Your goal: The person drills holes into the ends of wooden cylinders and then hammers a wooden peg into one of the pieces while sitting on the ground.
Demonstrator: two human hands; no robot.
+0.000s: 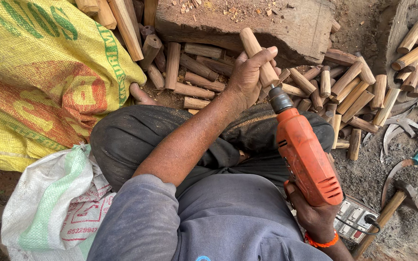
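Head view. Bare earth floor (364, 174) strewn with cut wooden pegs (349, 92); a heavy wood block (267, 24) lies at upper centre, a yellow woven sack (39, 72) at upper left. The left hand (247, 72), at centre, is clenched around a wooden handle (257, 53), its long axis tilted from upper left to lower right. The right hand (310, 212), at lower right, grips an orange electric drill (306, 154); the drill chuck (279, 99) meets the handle's lower end, roughly along its axis. Sickle blades (402, 128) and a switch box (356, 220) lie at right, leaving little open room there.
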